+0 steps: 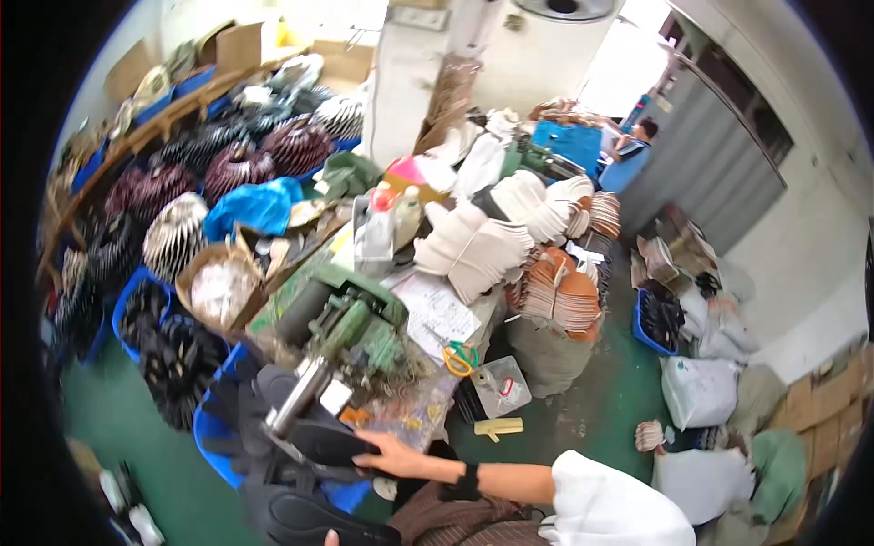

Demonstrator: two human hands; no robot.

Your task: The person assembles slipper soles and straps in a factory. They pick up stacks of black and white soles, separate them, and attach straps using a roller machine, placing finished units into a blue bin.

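Observation:
My right hand [391,453] reaches in from the right, a black band at its wrist. Its fingers and thumb close on the edge of a black insole-shaped piece [337,443] beside the metal arm [300,396] of a green machine [341,318]. Of my left hand [332,539] only a fingertip shows at the lower edge, next to another black insole-shaped piece [314,517]; its other fingers are out of the picture. More dark pieces [238,414] lie heaped in a blue basket [208,437] under the metal arm.
Green-handled scissors [460,358] and a paper sheet [435,314] lie on the cluttered bench. Bundles of white shoe pieces [473,246] and brown ones [557,291] are stacked beyond. Filled baskets [137,282] line the left, sacks [699,389] the right. Another person [628,155] is at the back.

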